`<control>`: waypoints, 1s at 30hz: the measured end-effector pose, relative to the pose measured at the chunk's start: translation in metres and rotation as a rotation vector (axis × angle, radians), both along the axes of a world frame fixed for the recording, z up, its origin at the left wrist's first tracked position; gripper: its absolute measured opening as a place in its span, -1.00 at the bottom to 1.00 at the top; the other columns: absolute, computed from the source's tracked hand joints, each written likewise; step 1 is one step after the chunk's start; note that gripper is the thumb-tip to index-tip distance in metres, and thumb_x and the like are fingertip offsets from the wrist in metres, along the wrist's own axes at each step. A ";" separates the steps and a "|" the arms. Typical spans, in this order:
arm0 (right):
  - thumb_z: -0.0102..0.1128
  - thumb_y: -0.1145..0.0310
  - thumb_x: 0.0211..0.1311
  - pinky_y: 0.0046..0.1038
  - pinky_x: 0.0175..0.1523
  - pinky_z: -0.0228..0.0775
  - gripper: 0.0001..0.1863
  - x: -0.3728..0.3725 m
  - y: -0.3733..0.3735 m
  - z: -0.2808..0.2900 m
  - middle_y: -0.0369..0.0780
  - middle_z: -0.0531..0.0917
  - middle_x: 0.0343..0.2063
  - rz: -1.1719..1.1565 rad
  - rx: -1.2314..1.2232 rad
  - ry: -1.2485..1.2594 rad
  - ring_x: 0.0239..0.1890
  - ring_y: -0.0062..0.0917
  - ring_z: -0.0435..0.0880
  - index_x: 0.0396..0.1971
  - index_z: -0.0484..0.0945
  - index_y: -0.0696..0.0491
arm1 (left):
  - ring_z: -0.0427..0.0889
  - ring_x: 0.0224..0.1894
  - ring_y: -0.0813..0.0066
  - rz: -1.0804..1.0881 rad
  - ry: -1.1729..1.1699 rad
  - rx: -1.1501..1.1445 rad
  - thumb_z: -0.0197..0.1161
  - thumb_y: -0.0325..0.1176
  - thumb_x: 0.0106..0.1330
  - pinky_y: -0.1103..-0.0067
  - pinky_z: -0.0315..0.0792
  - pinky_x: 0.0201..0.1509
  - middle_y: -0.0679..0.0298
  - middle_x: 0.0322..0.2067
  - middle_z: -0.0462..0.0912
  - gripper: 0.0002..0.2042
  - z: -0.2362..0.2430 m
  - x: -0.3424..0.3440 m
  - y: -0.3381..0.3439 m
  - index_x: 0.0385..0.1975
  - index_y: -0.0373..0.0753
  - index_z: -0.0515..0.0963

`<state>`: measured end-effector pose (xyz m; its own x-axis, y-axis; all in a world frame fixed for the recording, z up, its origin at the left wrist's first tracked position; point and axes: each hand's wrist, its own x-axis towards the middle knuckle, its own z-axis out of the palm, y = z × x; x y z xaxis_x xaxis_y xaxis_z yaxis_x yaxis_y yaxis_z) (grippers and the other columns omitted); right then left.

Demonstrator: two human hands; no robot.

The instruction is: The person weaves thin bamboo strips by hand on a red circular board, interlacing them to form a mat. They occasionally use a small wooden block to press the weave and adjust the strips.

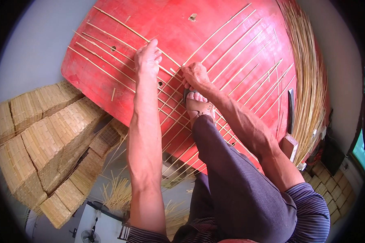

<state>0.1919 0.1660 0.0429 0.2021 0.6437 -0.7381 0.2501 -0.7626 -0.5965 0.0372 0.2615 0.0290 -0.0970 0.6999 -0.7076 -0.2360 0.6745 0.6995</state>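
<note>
Bent leg nearest. Sandalled foot planted on the crossed strips, presumably a weight against sliding. Right hand just beyond the toes, curled tight at one end of a long strip; cannot tell if it pinches it. Left hand farther along that strip, fingers folded narrow, seemingly about it; two spaced holds likely keep it straight. Red counter underneath, flat support. Loose stalk bundle along right edge, lengthwise, apparently against tangling.

Two grips, one foot, one board, one fan — over a dozen strips.
</note>
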 end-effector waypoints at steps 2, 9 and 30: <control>0.02 0.26 0.32 -0.37 -0.57 0.55 -0.53 0.000 -0.001 -0.002 -0.09 0.64 -0.74 -0.010 -0.003 -0.003 -0.71 -0.39 0.65 -0.69 0.60 0.28 | 0.55 0.10 -0.01 -0.069 0.276 0.101 0.42 -0.24 0.24 0.30 0.49 0.06 -0.26 0.17 0.39 -0.30 -0.003 0.004 0.000 0.24 -0.55 0.27; 0.00 0.26 0.33 -0.38 -0.57 0.56 -0.53 -0.002 0.002 0.002 -0.10 0.64 -0.75 -0.015 -0.019 0.006 -0.73 -0.39 0.64 -0.70 0.60 0.26 | 0.47 0.20 -0.18 0.180 -0.089 -0.036 0.40 -0.26 0.24 0.18 0.45 0.17 -0.32 0.28 0.27 -0.30 0.010 0.016 0.001 0.27 -0.52 0.25; 0.01 0.24 0.36 -0.38 -0.63 0.54 -0.50 -0.004 0.006 -0.003 -0.12 0.61 -0.79 -0.019 -0.059 -0.018 -0.75 -0.40 0.64 -0.75 0.57 0.20 | 0.58 0.05 0.20 0.055 -0.184 -0.019 0.38 -0.12 0.25 0.45 0.43 -0.12 -0.10 0.13 0.49 -0.26 0.001 0.006 -0.012 0.29 -0.46 0.23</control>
<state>0.1877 0.1722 0.0399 0.2273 0.5950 -0.7709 0.2460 -0.8011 -0.5457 0.0427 0.2498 0.0302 -0.0027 0.6837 -0.7298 -0.3956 0.6695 0.6287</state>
